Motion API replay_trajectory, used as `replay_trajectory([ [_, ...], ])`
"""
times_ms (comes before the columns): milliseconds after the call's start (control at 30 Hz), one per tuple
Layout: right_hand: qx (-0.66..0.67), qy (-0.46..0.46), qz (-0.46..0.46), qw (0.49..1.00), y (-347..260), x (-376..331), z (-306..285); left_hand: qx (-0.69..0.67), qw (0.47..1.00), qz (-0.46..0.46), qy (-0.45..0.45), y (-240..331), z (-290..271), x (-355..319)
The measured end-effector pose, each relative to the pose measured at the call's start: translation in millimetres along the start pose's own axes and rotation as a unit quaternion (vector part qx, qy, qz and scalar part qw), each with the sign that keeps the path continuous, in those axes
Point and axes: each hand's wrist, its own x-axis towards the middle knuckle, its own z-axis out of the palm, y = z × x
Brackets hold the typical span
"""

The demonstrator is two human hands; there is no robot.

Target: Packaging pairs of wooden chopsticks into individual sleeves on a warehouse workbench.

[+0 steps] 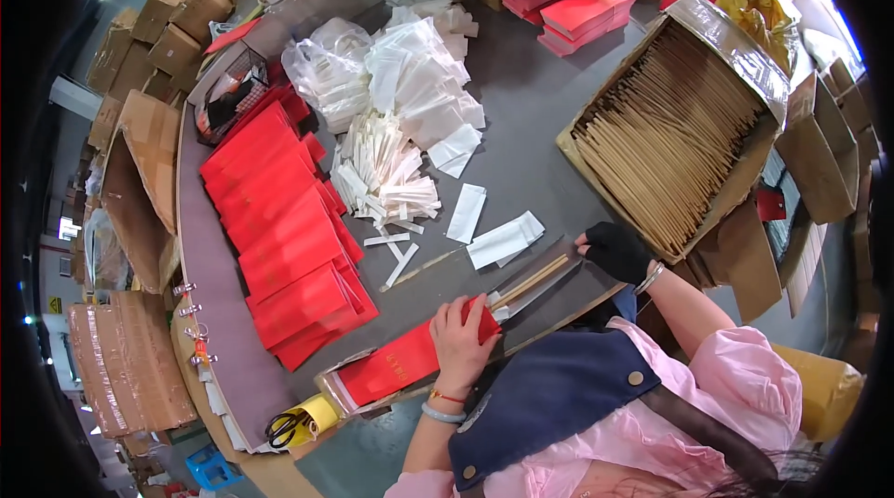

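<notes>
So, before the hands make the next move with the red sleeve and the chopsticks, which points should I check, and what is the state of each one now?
1. Left hand holds the red sleeve at its open end: ok.
2. Chopsticks point toward the sleeve mouth: ok.
3. Right hand, in a black glove, rests on the far end of the chopsticks: ok.
4. Chopstick tips already inside the sleeve: cannot tell, the left hand covers them.
5. Box of chopsticks open beside the right hand: ok.
6. Finished red sleeves stacked apart, to the left: ok.

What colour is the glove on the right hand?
Black, a fingerless glove on the right hand, seen in the head view.
</notes>
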Motion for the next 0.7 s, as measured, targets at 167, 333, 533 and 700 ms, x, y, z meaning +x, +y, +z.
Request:
replay_trajectory([
  [167, -0.128, -0.068, 0.018, 0.989, -8, 4, 11, 0.015, 1.0, 0.007, -0.011, 3, -1, 2],
  [333, -0.093, -0.078, 0.047, 0.991, -10, 13, 14, 0.013, 1.0, 0.001, -0.018, 1, -3, 2],
  [533, 0.126, -0.091, 0.213, 0.965, 4, 15, -4, 0.018, 1.0, -0.001, -0.025, -2, -5, 1],
  [700, 0.323, -0.065, 0.082, 0.941, 42, 10, 23, 0.027, 0.999, 0.02, -0.026, 1, -6, 1],
])
